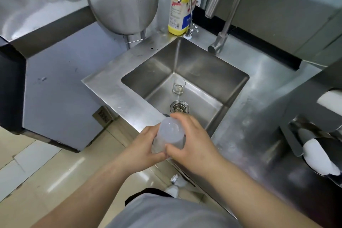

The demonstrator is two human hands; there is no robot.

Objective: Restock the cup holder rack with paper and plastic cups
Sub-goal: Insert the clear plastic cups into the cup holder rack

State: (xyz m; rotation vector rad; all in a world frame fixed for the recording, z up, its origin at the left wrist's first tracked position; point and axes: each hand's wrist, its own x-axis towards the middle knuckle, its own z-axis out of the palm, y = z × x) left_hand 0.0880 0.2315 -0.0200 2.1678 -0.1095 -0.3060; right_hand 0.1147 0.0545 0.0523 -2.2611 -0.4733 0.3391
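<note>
A stack of translucent plastic cups (169, 133) lies bottom-up in both my hands, over the near edge of the steel sink (211, 83). My left hand (142, 147) grips the stack from the left, fingers curled under it. My right hand (192, 139) holds it from the right, thumb across the front and fingers over the top. The cup holder rack (292, 140) stands at the right edge, with white cups (321, 161) lying in its lower slot and more white cups (331, 101) in a slot above.
A small clear glass (178, 86) stands in the sink basin above the drain (179, 107). Behind the sink are a yellow detergent bottle (182, 5), a thin tap (188, 11), a large faucet (224, 22) and a round mesh strainer (123, 0). Steel counter (259, 109) lies right of the sink.
</note>
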